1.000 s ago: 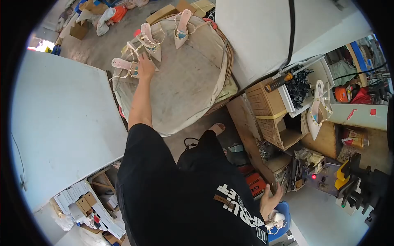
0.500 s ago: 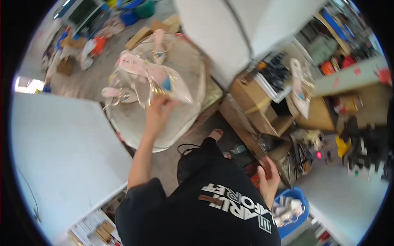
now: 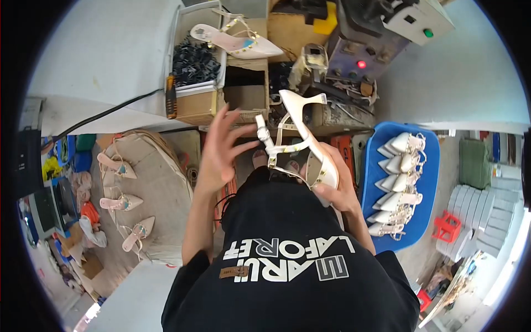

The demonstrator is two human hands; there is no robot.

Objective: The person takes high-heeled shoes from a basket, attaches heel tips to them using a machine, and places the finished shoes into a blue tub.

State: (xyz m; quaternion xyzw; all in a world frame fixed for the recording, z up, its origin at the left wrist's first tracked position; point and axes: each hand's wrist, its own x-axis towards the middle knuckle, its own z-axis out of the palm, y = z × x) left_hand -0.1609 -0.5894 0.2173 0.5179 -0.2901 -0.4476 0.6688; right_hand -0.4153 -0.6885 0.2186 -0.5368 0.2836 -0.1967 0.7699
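My right hand [image 3: 341, 185] grips a pale pointed high-heeled shoe [image 3: 297, 113] near its toe. The shoe is tilted, its heel upward and its studded straps facing left; the toe end is partly hidden by my fingers. My left hand [image 3: 222, 146] is raised just left of the straps, fingers spread and slightly blurred, holding nothing. Another studded shoe [image 3: 238, 43] lies above, by a white box of small black pieces [image 3: 193, 65]. Several similar shoes [image 3: 399, 166] fill part of the blue basket [image 3: 430, 182] at the right.
Three strappy shoes [image 3: 121, 203] rest on the round covered table [image 3: 168, 213] at the left. A screwdriver [image 3: 171, 98] stands at the bench edge. Beyond the shoe is a machine with a red light [image 3: 354, 58]. A red stool [image 3: 447, 227] stands right of the basket.
The view has turned right, away from the round table. My left hand has let go of the shoe there and moved over to the bench side. My right hand, empty before, now holds a shoe.
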